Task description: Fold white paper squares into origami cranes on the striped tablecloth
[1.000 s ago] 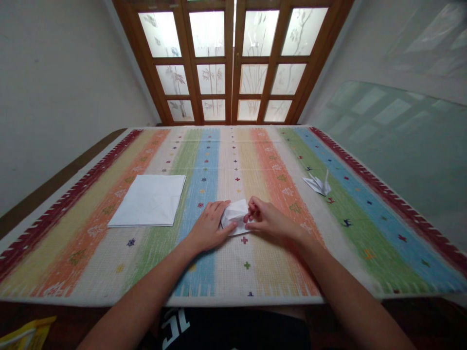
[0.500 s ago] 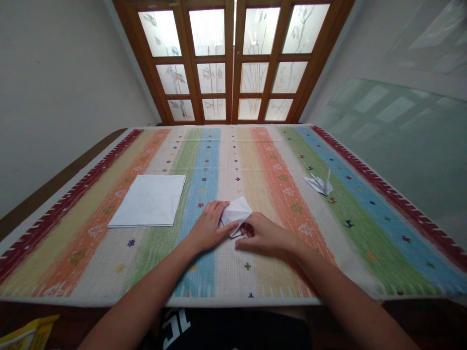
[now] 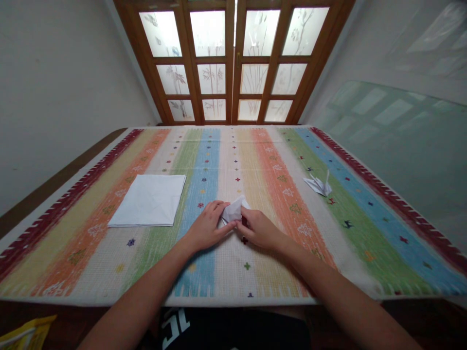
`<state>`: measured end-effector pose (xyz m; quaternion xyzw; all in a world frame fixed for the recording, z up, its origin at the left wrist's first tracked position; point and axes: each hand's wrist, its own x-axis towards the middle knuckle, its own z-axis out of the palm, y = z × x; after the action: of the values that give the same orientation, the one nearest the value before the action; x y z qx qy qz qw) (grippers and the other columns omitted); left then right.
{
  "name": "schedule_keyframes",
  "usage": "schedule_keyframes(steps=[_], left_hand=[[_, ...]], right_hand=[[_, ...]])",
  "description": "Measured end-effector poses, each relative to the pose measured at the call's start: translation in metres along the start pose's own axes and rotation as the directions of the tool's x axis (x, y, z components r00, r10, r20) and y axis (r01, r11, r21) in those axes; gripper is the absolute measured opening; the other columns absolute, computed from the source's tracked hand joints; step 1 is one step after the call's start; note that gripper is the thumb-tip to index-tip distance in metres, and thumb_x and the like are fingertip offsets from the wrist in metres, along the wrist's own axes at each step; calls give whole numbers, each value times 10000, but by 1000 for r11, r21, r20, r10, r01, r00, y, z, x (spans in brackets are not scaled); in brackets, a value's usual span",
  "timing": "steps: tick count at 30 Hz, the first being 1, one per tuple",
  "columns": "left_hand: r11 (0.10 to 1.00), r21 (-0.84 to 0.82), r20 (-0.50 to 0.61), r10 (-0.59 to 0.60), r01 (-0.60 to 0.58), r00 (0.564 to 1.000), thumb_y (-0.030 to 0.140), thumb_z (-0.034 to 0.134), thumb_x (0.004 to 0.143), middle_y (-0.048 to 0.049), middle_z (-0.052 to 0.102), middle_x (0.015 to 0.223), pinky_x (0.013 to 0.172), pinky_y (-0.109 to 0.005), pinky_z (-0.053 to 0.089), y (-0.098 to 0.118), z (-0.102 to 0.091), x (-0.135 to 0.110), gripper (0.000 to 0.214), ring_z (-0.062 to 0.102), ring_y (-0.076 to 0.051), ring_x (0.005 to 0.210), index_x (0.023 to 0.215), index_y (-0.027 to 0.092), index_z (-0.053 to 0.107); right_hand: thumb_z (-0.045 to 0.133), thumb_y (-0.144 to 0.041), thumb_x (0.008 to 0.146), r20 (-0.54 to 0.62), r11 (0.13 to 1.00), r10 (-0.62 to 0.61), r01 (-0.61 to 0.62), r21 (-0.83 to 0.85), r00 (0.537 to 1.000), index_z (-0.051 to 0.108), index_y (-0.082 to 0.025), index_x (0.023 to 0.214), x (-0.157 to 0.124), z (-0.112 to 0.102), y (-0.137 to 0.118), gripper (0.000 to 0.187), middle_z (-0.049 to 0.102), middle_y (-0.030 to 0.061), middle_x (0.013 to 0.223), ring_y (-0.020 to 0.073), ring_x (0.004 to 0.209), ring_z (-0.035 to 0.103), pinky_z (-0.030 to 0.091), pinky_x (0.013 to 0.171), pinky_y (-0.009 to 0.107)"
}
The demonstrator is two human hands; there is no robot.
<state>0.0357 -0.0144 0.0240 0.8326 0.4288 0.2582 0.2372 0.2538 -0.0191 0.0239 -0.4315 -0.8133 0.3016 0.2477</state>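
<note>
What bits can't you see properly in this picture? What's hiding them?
Everything here is in the head view:
- The folded white paper: the left hand and right hand cover much of it, so its whole shape is hidden.
- The yellow packet: the bottom edge and corner cut it off.
- The black garment: the bottom edge cuts off its white letters.
- The origami crane: too small to see its folds.
</note>
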Motion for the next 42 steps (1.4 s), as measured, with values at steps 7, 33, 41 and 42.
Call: schedule_keyframes(steps=[7, 33, 41, 42], left_hand=[[1000, 18, -18, 3, -3, 1000, 416, 620, 1027, -138, 666, 1313, 1141, -524, 488, -1, 3, 2, 389, 607, -313, 1259, 1348, 197, 601], [999, 44, -64, -14, 17, 998, 100, 566, 825, -138, 651, 1338, 1146, -536, 473, 0, 7, 1, 526, 586, -311, 1276, 1342, 190, 606], [998, 58, -69, -18, 22, 997, 28, 497, 838, -141, 631, 1352, 1153, -548, 462, -6, 6, 1, 538, 592, -303, 1287, 1313, 195, 685], [998, 54, -66, -19, 23, 998, 33, 508, 831, -139, 630, 1353, 1153, -547, 463, -5, 5, 1, 549, 592, -304, 1288, 1325, 200, 682]], right_hand=[[520, -288, 989, -25, 998, -8, 6, -66, 1000, 535, -221, 924, 0, -2, -3, 94, 641, 33, 775, 174, 664, 544, 365, 650, 300], [730, -190, 916, -243, 997, -41, 24, -74, 969, 655, -205, 961, 1, -10, 5, 89, 620, 44, 981, 199, 881, 609, 505, 809, 329], [528, 33, 921, -82, 878, -441, 411, -243, 894, 774, -234, 1138, 0, -27, 18, 422, 660, 111, 1238, 219, 1086, 643, 558, 944, 389], [531, 46, 914, -53, 855, -465, 432, -286, 884, 778, -243, 1144, 0, -28, 20, 445, 681, 101, 1188, 221, 1070, 642, 557, 926, 384]])
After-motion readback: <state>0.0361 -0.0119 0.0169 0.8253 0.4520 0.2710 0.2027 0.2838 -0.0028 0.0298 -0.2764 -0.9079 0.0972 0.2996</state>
